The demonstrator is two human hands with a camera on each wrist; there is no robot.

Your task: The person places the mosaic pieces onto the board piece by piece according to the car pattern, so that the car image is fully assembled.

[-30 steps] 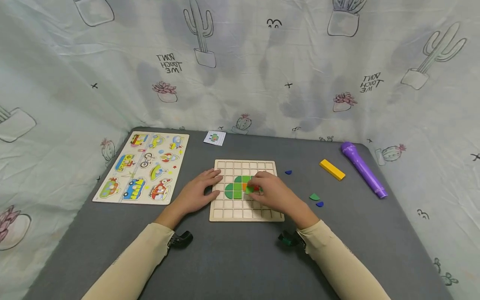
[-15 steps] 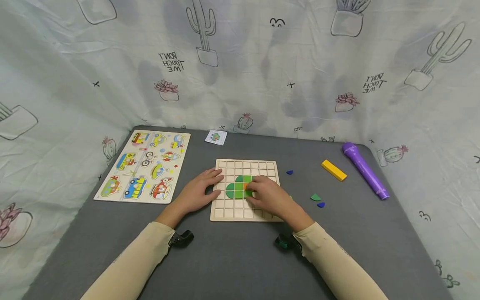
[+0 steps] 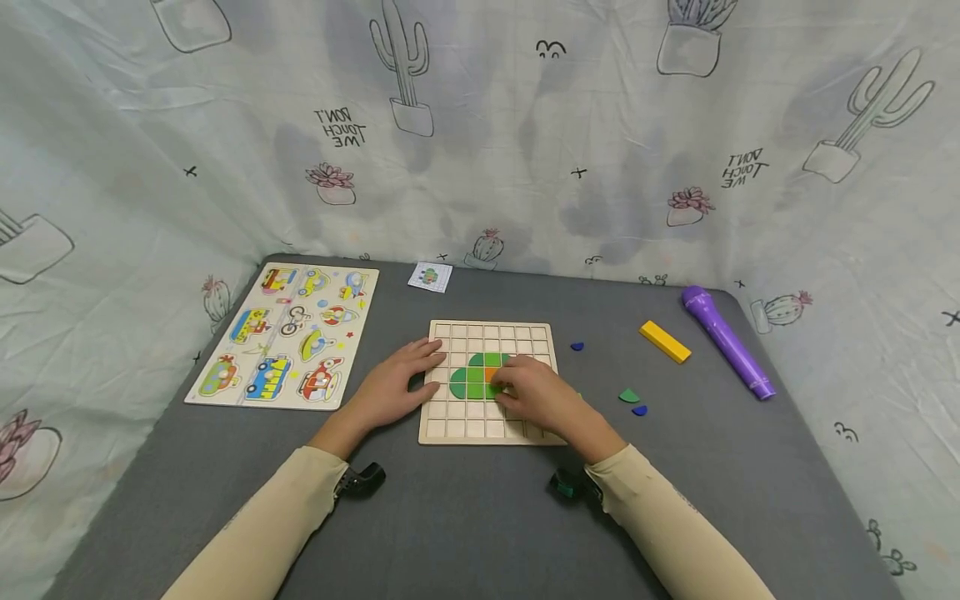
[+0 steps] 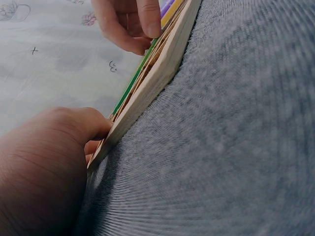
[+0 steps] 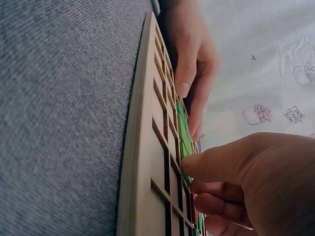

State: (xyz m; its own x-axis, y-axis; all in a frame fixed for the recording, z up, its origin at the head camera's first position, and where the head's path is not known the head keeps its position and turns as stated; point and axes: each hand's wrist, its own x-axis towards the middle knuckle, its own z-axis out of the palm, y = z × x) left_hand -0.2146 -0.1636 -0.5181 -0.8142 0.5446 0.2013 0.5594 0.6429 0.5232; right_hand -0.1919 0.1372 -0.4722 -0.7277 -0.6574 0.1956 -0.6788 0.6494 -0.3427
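A wooden grid board [image 3: 457, 427] lies mid-table with green tiles [image 3: 474, 375] and an orange tile [image 3: 491, 374] set in its cells. My left hand [image 3: 393, 383] rests at the board's left edge, fingers spread, thumb near the lower-left side. My right hand [image 3: 540, 392] is over the right half of the board. Its thumb and curled fingers are at a green square tile [image 5: 186, 179] that sits low in the grid. A red tile [image 5: 193, 206] shows under these fingers in the right wrist view. The right hand hides several cells from the head view.
Right of the board lie two small blue pieces, one of them a blue piece [image 3: 577, 346], and a green piece [image 3: 628, 396]. Farther right are a yellow bar [image 3: 664, 342] and a purple toy microphone [image 3: 727, 342]. A vehicle puzzle board [image 3: 285, 333] and picture card [image 3: 430, 277] lie left and behind.
The right hand has brought the green square tile down into the grid beside the orange tile and shifted slightly nearer the person. The left hand has stayed put.
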